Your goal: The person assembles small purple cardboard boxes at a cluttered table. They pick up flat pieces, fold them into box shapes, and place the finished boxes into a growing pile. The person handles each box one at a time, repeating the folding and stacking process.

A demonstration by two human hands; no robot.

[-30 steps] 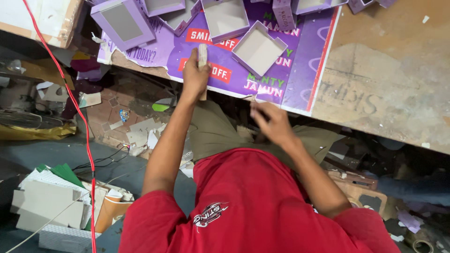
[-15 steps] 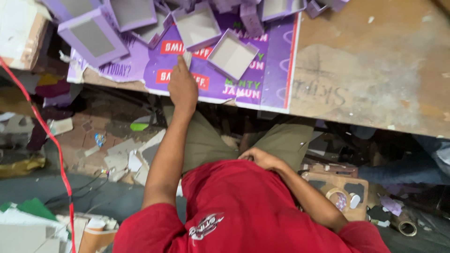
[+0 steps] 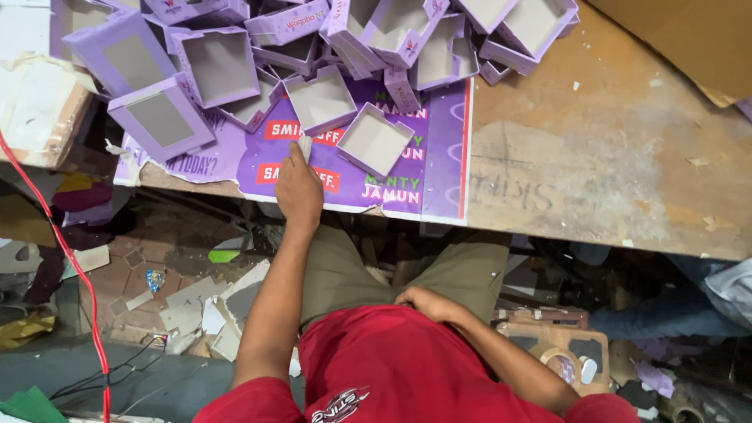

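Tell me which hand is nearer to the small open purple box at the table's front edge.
Left. The left hand rests on the purple sheet just beside the small open box; the right hand lies in the lap, below the table.

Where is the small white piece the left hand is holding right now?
In the head view, the white piece sits at the left hand's fingertips on the purple sheet, left of the nearest open box, near the table's front edge.

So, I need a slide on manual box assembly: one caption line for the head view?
Left hand rests on purple printed sheet beside open purple boxes; right hand at the lap.
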